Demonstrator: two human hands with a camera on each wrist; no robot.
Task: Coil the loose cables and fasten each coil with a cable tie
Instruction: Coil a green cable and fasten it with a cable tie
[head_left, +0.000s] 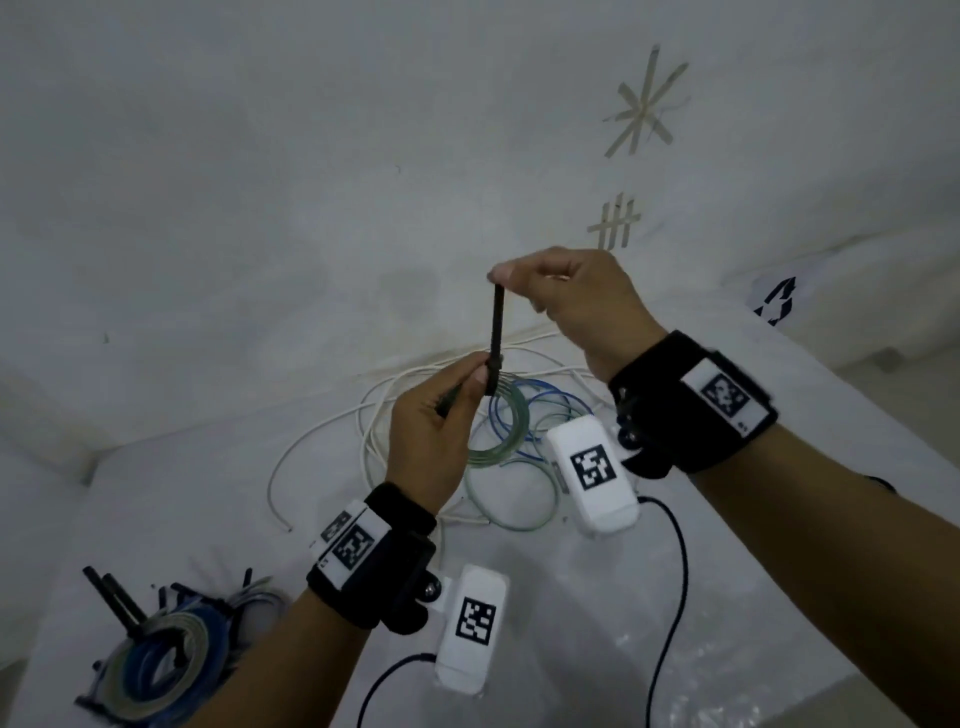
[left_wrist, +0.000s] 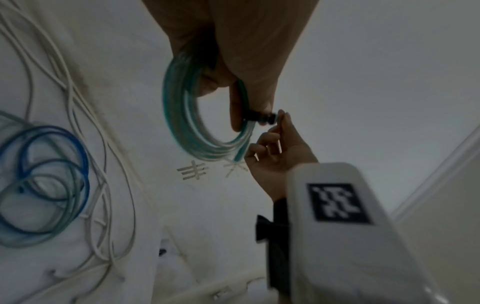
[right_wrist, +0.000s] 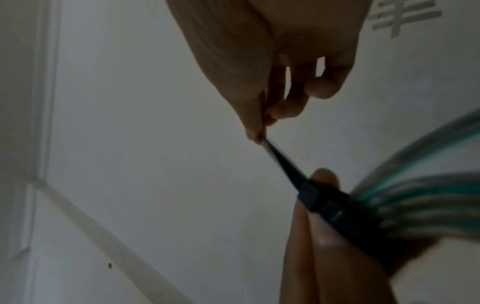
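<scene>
The green cable coil (head_left: 501, 415) hangs in the air above a white cloth-covered table (head_left: 208, 260), gripped by the left hand (head_left: 431, 431). The right hand (head_left: 576, 301) pinches the tip of the black cable tie (head_left: 496, 338) wrapped round the coil, its strap taut between the hands. Loose white cables (head_left: 322, 452) and blue cable loops (head_left: 545, 410) lie beneath; tape marks (head_left: 644, 104) sit farther back. Only the head view shows the pile of tied coils (head_left: 171, 660) at near left. The right wrist view shows the tie's head (right_wrist: 309, 195) against the left fingertips.
</scene>
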